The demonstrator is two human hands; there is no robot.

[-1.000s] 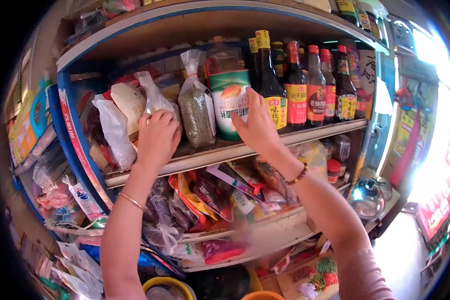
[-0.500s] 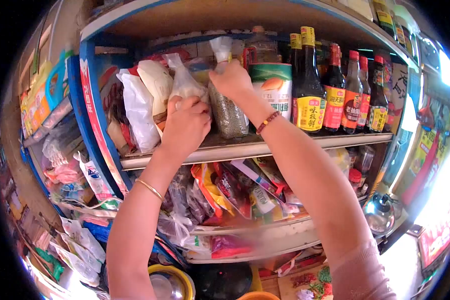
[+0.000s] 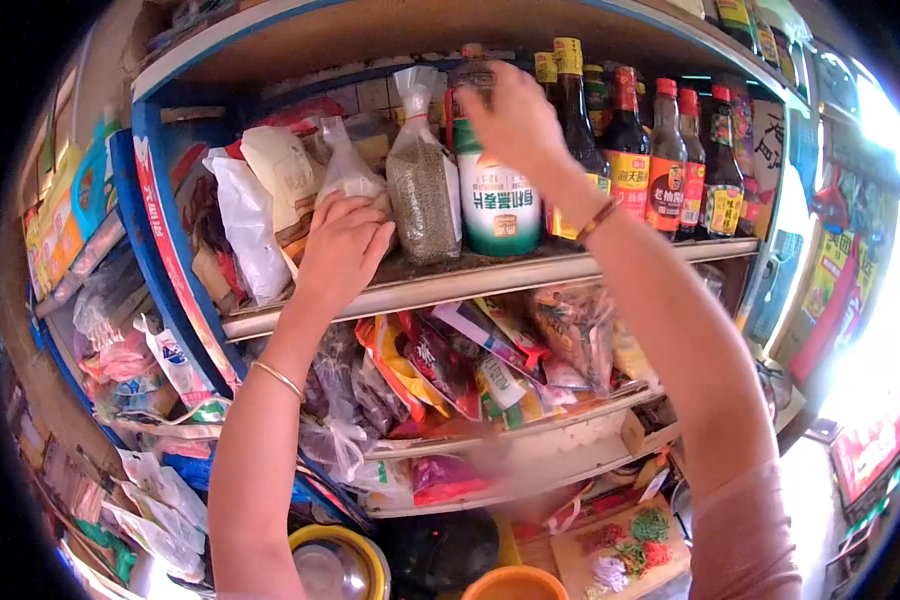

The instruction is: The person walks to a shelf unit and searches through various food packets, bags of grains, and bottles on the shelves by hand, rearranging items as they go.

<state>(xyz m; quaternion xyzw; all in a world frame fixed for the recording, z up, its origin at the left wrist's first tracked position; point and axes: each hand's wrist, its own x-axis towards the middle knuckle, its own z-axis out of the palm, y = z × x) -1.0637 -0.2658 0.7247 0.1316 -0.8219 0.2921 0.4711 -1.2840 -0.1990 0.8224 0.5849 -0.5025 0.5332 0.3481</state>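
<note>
My left hand [image 3: 345,245] rests against a clear tied bag [image 3: 348,170] on the upper shelf, its fingers bent over the bag's lower part. Beside it stands a clear bag of small greenish grains [image 3: 422,195]. My right hand [image 3: 518,118] is raised at the top of a green and white canister [image 3: 500,215], its fingers spread and hiding part of the lid area. Behind the canister is a large bottle with a red cap [image 3: 472,68], partly covered by that hand. Dark sauce bottles [image 3: 626,150] stand to the right.
White bags [image 3: 247,225] lean at the shelf's left end. The shelf's front edge [image 3: 430,285] runs below my hands. Colourful packets [image 3: 440,365] fill the level beneath. Lower down are an orange bowl [image 3: 515,583] and a board [image 3: 567,560] with chopped food.
My right hand has moved from the neck of the grain bag up and right to the canister's top. My left hand stays at the clear bag, its fingers flatter.
</note>
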